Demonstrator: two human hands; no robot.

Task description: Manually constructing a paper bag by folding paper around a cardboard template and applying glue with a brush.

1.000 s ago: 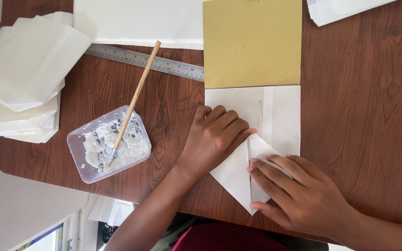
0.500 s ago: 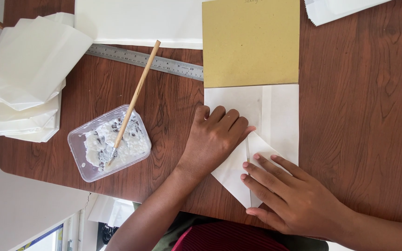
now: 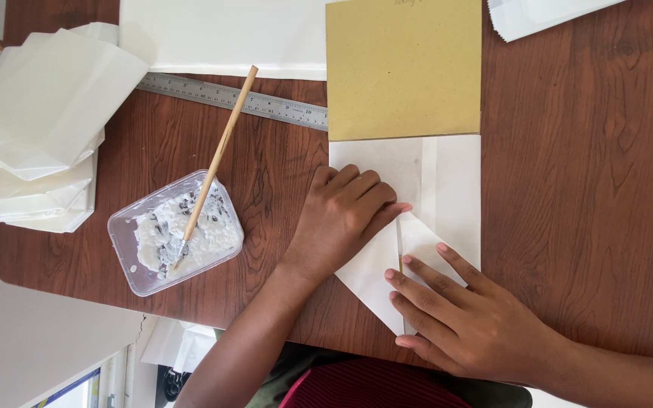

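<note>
Pressing white folded paper (image 3: 417, 227), left hand (image 3: 345, 219) flat, right hand (image 3: 470, 325) flat, grips apart, tan card (image 3: 403, 68) above.

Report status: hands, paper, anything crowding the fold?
Left hand flat on white paper. Right hand pressing folded corner flaps. Tan card overlaps paper's far end; paste tub sits apart.

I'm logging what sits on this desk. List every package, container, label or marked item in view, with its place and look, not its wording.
Plastic tub: clear, rectangular, left of the left hand, holding white paste and a wooden brush.
Steel ruler: grey, with printed markings, lying above the tub.
Stack of paper bags: white, at the far left edge.
Cardboard sheet: tan, square, top centre.
White paper piece: under both hands, right hand pressing its folded corner.
No screens or signs.
</note>
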